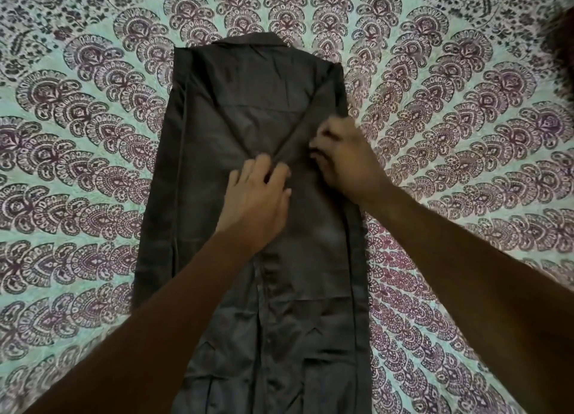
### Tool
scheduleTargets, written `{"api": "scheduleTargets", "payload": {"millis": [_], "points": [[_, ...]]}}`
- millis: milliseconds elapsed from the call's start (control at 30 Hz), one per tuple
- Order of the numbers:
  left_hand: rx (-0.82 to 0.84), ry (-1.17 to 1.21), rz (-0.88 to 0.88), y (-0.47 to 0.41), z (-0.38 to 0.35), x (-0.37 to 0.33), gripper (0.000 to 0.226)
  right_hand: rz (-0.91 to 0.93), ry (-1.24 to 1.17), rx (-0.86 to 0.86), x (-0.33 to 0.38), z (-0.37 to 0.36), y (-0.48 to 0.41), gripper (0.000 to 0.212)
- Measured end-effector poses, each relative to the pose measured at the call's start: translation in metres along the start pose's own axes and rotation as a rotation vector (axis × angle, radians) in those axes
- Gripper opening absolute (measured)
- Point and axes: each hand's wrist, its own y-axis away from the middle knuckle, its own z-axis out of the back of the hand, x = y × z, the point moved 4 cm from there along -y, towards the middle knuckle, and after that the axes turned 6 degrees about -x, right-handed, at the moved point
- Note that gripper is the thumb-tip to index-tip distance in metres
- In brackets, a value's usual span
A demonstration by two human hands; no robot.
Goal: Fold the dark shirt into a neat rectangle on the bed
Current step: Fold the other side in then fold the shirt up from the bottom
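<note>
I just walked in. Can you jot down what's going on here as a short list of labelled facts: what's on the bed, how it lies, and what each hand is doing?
item: dark shirt, collar at the far end
surface: bed with a patterned cover
shirt state: long narrow strip, both sides folded in; a sleeve lies slanted across the middle
left hand: flat on the shirt's middle, pressing on the sleeve end
right hand: fingers curled, pinching cloth by the right edge; blurred
still to do: lengthwise folds into a rectangle
</note>
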Motion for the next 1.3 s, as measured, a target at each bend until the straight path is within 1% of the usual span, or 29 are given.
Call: {"api": "scheduleTargets", "payload": {"millis": [33,67,167,200,233,300,333,367,433,467,500,600,633,667,700,733,833,867,900,967,1000,1100,1133,1167,1233,1267,1300], "points": [[0.058,-0.032,-0.093,0.009,-0.001,-0.004,0.037,0.057,0.036,0.071,0.003,-0.004,0.013,0.025],[0.123,-0.063,-0.148,0.021,-0.002,-0.005,0.047,0.053,0.084,0.116,0.002,-0.005,0.023,0.03],[0.282,-0.089,-0.148,0.054,-0.002,0.001,0.082,-0.049,0.175,0.133,0.002,0.009,0.041,0.045],[0.315,-0.104,-0.154,0.064,-0.001,0.003,0.09,-0.015,0.179,0.15,0.01,0.013,0.049,0.05],[0.337,-0.125,-0.177,0.076,0.0,0.0,0.093,0.079,0.183,0.186,0.022,0.015,0.062,0.054],[0.359,-0.156,-0.237,0.097,0.005,-0.005,0.091,0.32,0.19,0.322,0.046,0.011,0.098,0.057],[0.365,-0.159,-0.265,0.108,0.007,-0.007,0.087,0.358,0.199,0.374,0.051,0.012,0.114,0.057],[0.373,-0.158,-0.294,0.118,0.008,-0.009,0.084,0.313,0.221,0.397,0.05,0.015,0.124,0.057],[0.399,-0.154,-0.335,0.137,0.012,-0.011,0.081,0.125,0.26,0.387,0.047,0.029,0.133,0.058],[0.416,-0.152,-0.348,0.146,0.014,-0.012,0.082,0.078,0.269,0.389,0.051,0.035,0.139,0.059],[0.432,-0.152,-0.359,0.154,0.017,-0.012,0.084,0.096,0.268,0.405,0.06,0.038,0.148,0.061],[0.451,-0.163,-0.365,0.173,0.024,-0.013,0.09,0.326,0.24,0.506,0.103,0.035,0.191,0.069],[0.455,-0.17,-0.367,0.179,0.027,-0.013,0.091,0.362,0.228,0.535,0.115,0.037,0.209,0.069],[0.456,-0.178,-0.367,0.184,0.029,-0.012,0.091,0.361,0.211,0.547,0.124,0.04,0.225,0.068],[0.456,-0.184,-0.366,0.187,0.031,-0.012,0.091,0.331,0.189,0.539,0.13,0.044,0.237,0.066],[0.457,-0.184,-0.377,0.192,0.033,-0.014,0.089,0.263,0.166,0.529,0.136,0.048,0.249,0.063],[0.446,-0.178,-0.446,0.211,0.036,-0.023,0.081,-0.094,0.099,0.519,0.15,0.062,0.277,0.065],[0.443,-0.181,-0.444,0.216,0.035,-0.025,0.078,-0.11,0.096,0.53,0.159,0.063,0.284,0.067],[0.44,-0.185,-0.426,0.223,0.037,-0.028,0.077,-0.051,0.1,0.557,0.174,0.063,0.293,0.067],[0.42,-0.201,-0.393,0.237,0.04,-0.034,0.073,0.07,0.094,0.564,0.196,0.064,0.308,0.057],[0.416,-0.203,-0.389,0.246,0.04,-0.039,0.071,0.049,0.092,0.523,0.2,0.067,0.313,0.052],[0.439,-0.162,-0.428,0.274,0.041,-0.053,0.069,-0.245,0.093,0.327,0.2,0.081,0.33,0.048],[0.433,-0.132,-0.409,0.282,0.044,-0.056,0.067,-0.286,0.098,0.296,0.205,0.083,0.338,0.048],[0.418,-0.09,-0.347,0.289,0.049,-0.058,0.065,-0.261,0.105,0.297,0.215,0.084,0.348,0.048],[0.386,-0.01,-0.135,0.302,0.063,-0.057,0.06,-0.148,0.093,0.342,0.233,0.082,0.367,0.047],[0.366,0.009,-0.034,0.312,0.07,-0.055,0.057,-0.162,0.081,0.346,0.238,0.083,0.374,0.046],[0.356,0.02,0.04,0.324,0.074,-0.052,0.053,-0.255,0.058,0.332,0.238,0.086,0.38,0.044]]}}
